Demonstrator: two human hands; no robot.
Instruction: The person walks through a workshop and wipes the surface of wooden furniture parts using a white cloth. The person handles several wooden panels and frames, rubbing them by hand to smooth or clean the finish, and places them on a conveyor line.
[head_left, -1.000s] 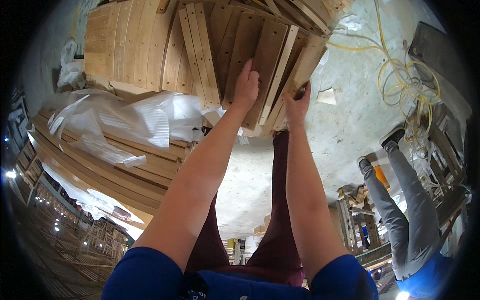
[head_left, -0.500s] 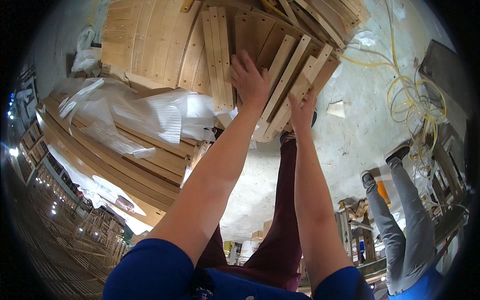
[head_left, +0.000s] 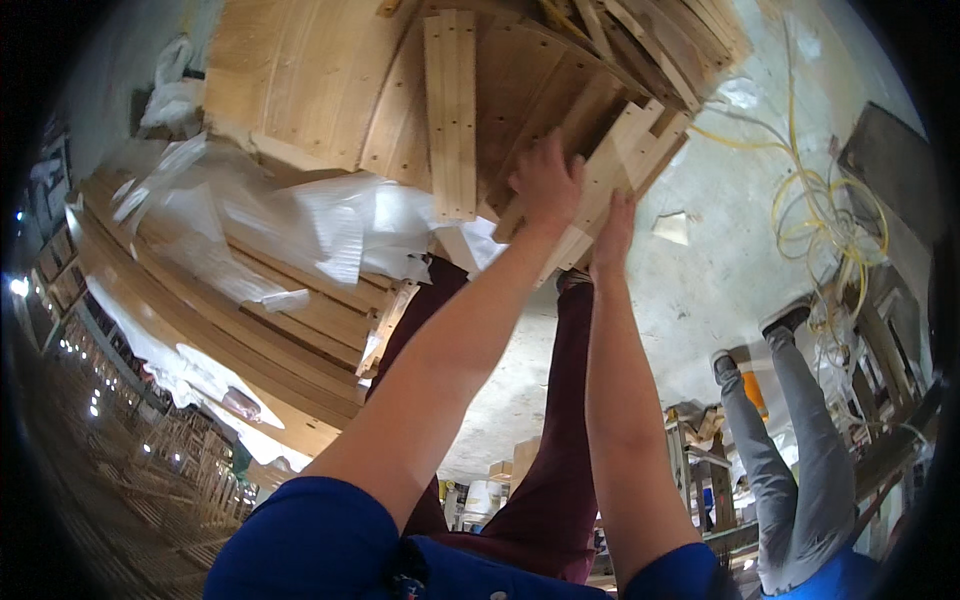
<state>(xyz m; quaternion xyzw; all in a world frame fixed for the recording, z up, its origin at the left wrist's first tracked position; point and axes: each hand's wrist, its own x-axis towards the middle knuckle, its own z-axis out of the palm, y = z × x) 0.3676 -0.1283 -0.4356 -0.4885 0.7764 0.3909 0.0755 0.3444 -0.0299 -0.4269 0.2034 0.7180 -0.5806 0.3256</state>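
Observation:
Several pale wooden slats (head_left: 612,165) lie side by side in a slanted bundle on a larger curved wooden panel (head_left: 530,65). My left hand (head_left: 548,188) bends its fingers over the bundle's left side. Along its lower right edge, my right hand (head_left: 613,238) grips the slats with fingers pointing up. The two hands have the bundle between them; the undersides of the slats and some of my fingertips are hidden. To the left of my left hand stands a separate pair of joined slats (head_left: 452,120) with screw holes, which neither hand touches.
A stack of long wooden boards (head_left: 230,300) at left is partly covered by white foam wrap (head_left: 300,225). Yellow hose (head_left: 830,210) lies coiled on the floor at right. A co-worker's grey-trousered legs (head_left: 815,430) are at lower right, near wooden frames.
My left hand has moved right, and its spread fingers have bent over the slats. The slats, earlier spaced apart, now sit close together at the right.

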